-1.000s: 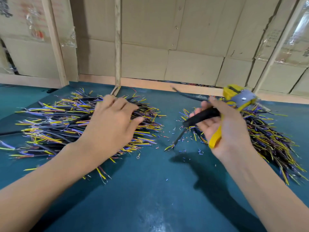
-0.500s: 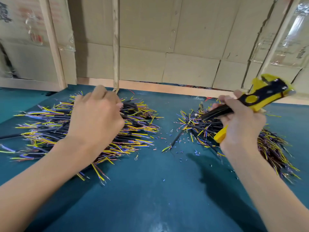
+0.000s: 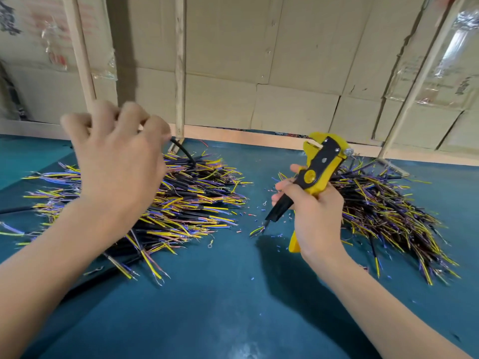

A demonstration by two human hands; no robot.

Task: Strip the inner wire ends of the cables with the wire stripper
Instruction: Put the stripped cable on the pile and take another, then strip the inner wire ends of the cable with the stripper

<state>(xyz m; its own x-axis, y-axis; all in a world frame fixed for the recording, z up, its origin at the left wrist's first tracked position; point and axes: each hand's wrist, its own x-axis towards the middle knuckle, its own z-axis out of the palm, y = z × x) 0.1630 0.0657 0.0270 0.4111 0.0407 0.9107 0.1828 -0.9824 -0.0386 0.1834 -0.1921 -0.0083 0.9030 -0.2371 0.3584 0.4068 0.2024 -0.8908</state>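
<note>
the left hand pinches a black cable above the left pile on the bench, the right hand grips the wire stripper, and its loose pinch could drop or snag the cable.

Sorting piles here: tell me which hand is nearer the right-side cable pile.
Right. The right hand grips the wire stripper just beside the right-side cable pile; the left hand is raised over the other pile.

Open strip of table btwn left cable pile & right cable pile; insulation bits scattered there; wooden post blocks far edge.
</note>
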